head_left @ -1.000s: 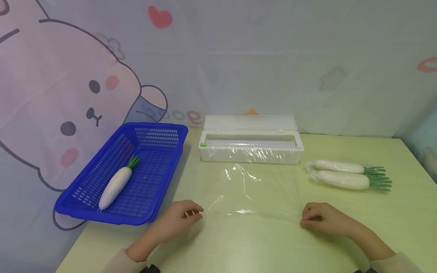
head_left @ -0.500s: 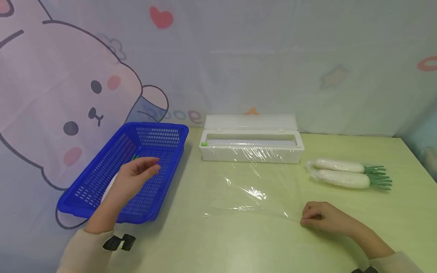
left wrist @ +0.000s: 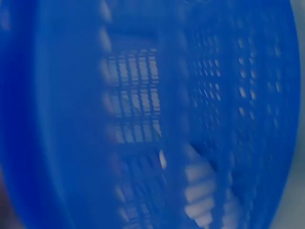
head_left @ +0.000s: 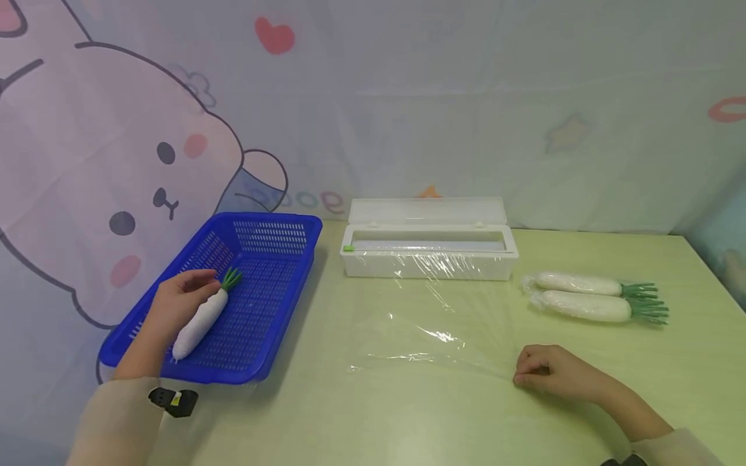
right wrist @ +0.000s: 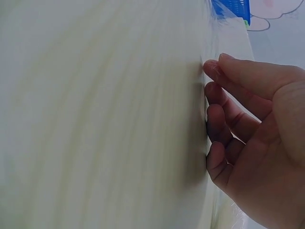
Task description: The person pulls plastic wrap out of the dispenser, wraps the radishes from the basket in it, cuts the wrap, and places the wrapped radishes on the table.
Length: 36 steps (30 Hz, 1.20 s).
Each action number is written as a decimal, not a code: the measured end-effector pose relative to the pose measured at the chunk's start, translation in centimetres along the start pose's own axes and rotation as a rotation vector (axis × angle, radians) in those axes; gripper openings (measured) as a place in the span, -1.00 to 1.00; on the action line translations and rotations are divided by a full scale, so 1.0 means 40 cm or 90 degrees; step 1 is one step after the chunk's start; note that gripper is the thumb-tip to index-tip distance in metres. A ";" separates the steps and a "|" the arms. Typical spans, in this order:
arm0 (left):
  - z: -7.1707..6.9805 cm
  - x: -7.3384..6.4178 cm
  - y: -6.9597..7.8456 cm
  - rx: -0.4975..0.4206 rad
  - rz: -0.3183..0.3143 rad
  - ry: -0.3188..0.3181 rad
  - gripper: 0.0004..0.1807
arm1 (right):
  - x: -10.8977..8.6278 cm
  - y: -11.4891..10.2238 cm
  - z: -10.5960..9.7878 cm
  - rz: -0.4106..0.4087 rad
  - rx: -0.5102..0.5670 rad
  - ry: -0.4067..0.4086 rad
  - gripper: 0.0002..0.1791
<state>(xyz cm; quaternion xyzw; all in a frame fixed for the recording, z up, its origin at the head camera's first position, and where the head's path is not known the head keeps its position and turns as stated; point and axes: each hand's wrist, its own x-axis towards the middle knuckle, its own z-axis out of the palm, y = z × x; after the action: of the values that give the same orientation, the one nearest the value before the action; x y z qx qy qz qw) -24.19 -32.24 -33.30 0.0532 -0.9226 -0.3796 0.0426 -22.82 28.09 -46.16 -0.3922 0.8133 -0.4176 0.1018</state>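
Observation:
A white radish (head_left: 201,327) with green leaf stalks lies in the blue basket (head_left: 285,310) at the left. My left hand (head_left: 177,301) is over the radish's upper end, thumb and fingers relaxed and not closed round it; whether they touch it is unclear. In the left wrist view the basket wall (left wrist: 66,105) fills the picture, blurred, and that hand is out of sight. My right hand (head_left: 550,372) pinches the near right corner of the cling film (head_left: 431,323) between thumb and forefinger. Its curled fingers rest at the table surface in the right wrist view.
The film runs out of a white dispenser (head_left: 428,264) with a raised lid and a green slider (head_left: 348,248). Two wrapped radishes (head_left: 585,305) lie side by side at the right. A printed cloth (head_left: 408,116) hangs behind the table (head_left: 408,421).
My left hand has left the film's near left edge and moved left over the radish in the basket. The film has slackened and creased there. My right hand has stayed in place.

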 end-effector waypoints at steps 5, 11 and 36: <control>-0.028 0.031 -0.063 0.045 -0.055 -0.016 -0.40 | 0.000 0.001 0.002 0.010 0.004 0.000 -0.84; -0.047 0.041 -0.141 0.099 -0.095 -0.077 -0.37 | 0.003 0.005 0.008 0.010 0.017 -0.006 -0.84; -0.010 0.091 -0.197 0.186 -0.144 -0.196 -0.27 | 0.000 0.010 0.006 0.025 0.023 0.002 -0.84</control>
<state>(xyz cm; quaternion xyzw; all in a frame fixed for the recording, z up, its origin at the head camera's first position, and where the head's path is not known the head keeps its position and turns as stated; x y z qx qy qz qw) -27.23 -38.55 -38.42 0.1035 -0.9515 -0.2480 -0.1496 -22.90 28.08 -46.61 -0.3737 0.8132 -0.4308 0.1158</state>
